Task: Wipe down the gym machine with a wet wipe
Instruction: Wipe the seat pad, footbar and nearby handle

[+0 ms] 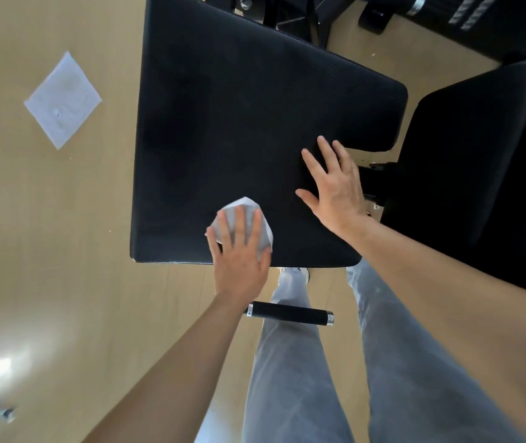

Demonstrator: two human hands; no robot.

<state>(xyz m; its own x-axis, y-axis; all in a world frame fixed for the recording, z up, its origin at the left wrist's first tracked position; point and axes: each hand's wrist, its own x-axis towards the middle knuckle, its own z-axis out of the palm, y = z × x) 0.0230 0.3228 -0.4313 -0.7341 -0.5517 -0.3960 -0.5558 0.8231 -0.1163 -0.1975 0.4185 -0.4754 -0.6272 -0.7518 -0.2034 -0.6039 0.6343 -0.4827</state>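
Observation:
The gym machine's black padded seat (239,123) fills the middle of the head view. My left hand (239,251) lies flat with straight fingers on a crumpled white wet wipe (250,207), pressing it onto the pad near its front edge. Most of the wipe is hidden under my fingers. My right hand (335,187) rests flat and spread on the pad to the right, near its right edge, holding nothing.
A second black pad (485,161) stands at the right. A black handle bar with chrome ends (290,313) sits below the seat, in front of my legs. A flat white wipe (63,99) lies on the wooden floor at left. Machine frame parts (303,17) are at the top.

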